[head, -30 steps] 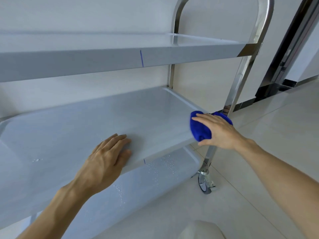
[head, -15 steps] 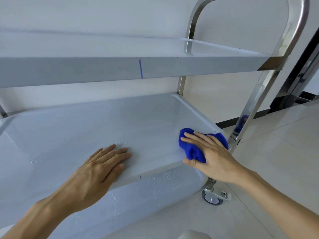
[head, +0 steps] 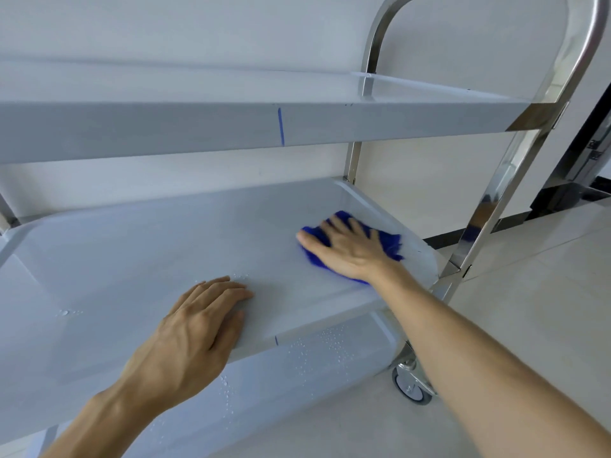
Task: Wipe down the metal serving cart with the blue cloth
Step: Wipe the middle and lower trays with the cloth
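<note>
Two bare hands are working on the middle shelf (head: 165,246) of the metal serving cart (head: 515,166). The right hand (head: 347,251) is lying palm down on the blue cloth (head: 390,242), its fingers straight and spread, pressing the cloth flat rather than curling round it. The cloth is sitting on the shelf's surface near the right end, just beside the raised end rim, with blue showing past the fingertips and on the far side of the hand. The right forearm is reaching in from the lower right, crossing over the shelf's front edge.

The left hand (head: 195,328) is resting flat on the front part of the same shelf, fingers together and extended, the thumb lying along the front lip; it is holding nothing. Its forearm is coming up from the bottom left corner.

Water droplets (head: 317,348) are dotting the bottom shelf below. A caster wheel (head: 411,386) is standing on the pale tiled floor (head: 529,292) under the cart's right end.
</note>
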Available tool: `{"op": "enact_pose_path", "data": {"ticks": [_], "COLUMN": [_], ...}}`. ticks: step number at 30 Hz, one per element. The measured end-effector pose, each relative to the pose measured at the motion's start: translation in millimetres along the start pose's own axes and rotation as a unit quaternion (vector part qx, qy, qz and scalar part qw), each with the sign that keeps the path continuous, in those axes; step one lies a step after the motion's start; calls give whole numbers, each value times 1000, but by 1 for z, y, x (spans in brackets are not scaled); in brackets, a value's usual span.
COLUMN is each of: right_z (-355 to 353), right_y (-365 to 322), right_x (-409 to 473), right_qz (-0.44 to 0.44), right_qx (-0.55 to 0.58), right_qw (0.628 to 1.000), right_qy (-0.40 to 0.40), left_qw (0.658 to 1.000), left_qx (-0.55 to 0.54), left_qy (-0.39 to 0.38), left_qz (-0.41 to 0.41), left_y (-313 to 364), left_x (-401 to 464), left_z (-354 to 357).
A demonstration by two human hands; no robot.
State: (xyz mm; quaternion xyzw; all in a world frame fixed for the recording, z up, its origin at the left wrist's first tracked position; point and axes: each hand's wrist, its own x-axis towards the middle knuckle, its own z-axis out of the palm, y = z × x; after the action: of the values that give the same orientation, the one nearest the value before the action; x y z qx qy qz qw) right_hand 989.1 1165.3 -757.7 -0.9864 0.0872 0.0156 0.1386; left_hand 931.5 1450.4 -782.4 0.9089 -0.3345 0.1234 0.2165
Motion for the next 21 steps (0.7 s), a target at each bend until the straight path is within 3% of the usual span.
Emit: {"op": "enact_pose_path", "data": {"ticks": [6,8,12,17,19,21], "right_z": [2,-12,-30,-6,4,13], "right_y": [17,48,91,49,9,-28], "right_x": [-30,-25,11,60,66,60], "right_qz": [-156,-137,-5,110,64,-36], "right_qx": [-25,-28,-56,-35,-32,-32], "right_qw": [987,990,996,987,992,995], "right_qy": [-21,3,71,113,106,90], "left_qw": [1000,999,995,985,985,986], "left_qx": [-6,-14,57,102,99,101], "left_qy": [3,-9,-34,-68,-70,-73], "left_qz": [-30,-43,-75,-119,-120,-115], "left_y": [-7,-12,-10,-10,-9,-10], "left_x": [7,11,15,19,20,19], "left_z": [-1,-5,-6,1,0,0]}}
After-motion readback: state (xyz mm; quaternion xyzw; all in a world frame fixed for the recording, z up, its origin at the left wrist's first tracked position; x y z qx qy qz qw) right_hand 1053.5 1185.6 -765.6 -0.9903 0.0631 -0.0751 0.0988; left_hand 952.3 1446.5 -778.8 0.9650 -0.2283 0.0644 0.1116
